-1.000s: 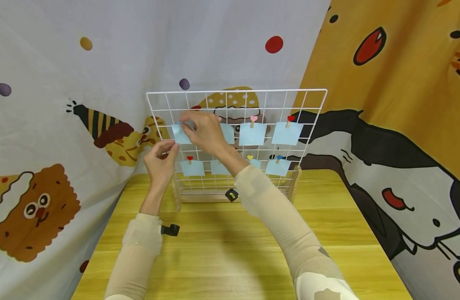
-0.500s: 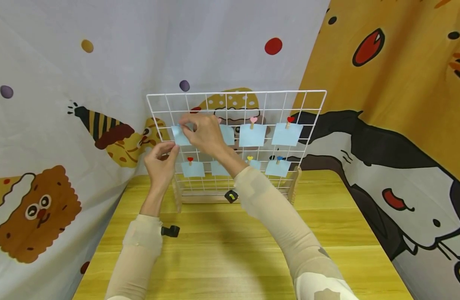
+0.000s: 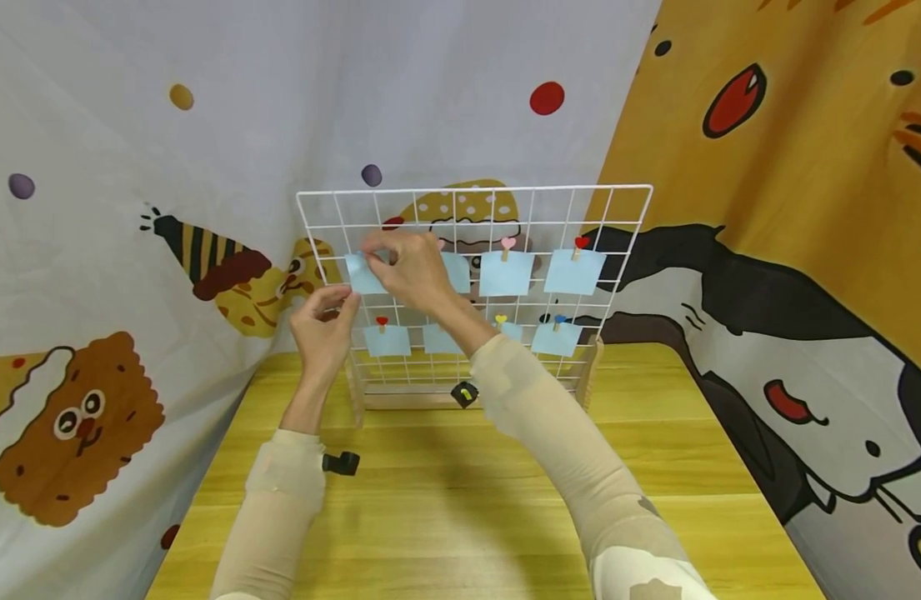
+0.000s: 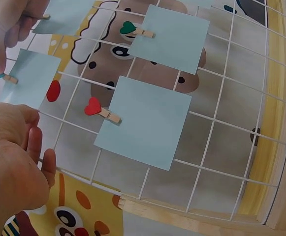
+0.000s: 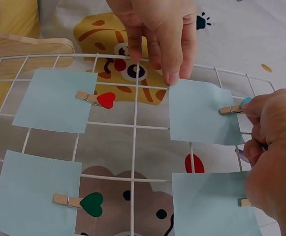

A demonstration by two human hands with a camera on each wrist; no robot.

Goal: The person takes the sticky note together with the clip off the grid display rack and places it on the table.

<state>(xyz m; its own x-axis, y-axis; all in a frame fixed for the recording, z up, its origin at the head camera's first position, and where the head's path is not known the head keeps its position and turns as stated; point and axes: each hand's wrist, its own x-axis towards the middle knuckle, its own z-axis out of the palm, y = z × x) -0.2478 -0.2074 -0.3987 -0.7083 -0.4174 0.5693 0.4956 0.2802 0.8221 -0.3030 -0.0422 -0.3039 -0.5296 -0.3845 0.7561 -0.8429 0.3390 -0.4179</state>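
My right hand [image 3: 417,268] pinches a small wooden clothespin [image 5: 230,109] by its blue heart. The peg sits over the upper edge of a light blue paper note [image 5: 199,115], at the upper left of a white wire grid [image 3: 475,188]. Below it, my left hand [image 3: 319,323] holds the note's lower left corner between thumb and fingers. In the left wrist view the same note [image 4: 30,81] lies against the wires, between both hands. A neighbouring note [image 3: 456,271] is partly hidden by my right hand.
Several other blue notes hang in two rows, among them one with a red heart clothespin [image 4: 108,116] and one with a green heart clothespin [image 5: 79,202]. The grid stands in a wooden base [image 3: 407,402] on a wood-grain table [image 3: 430,517]. A patterned curtain [image 3: 242,100] hangs behind.
The head view has tilted slightly, so the whole scene sits a little lower in the frame. Both hands keep their places at the note and clothespin.
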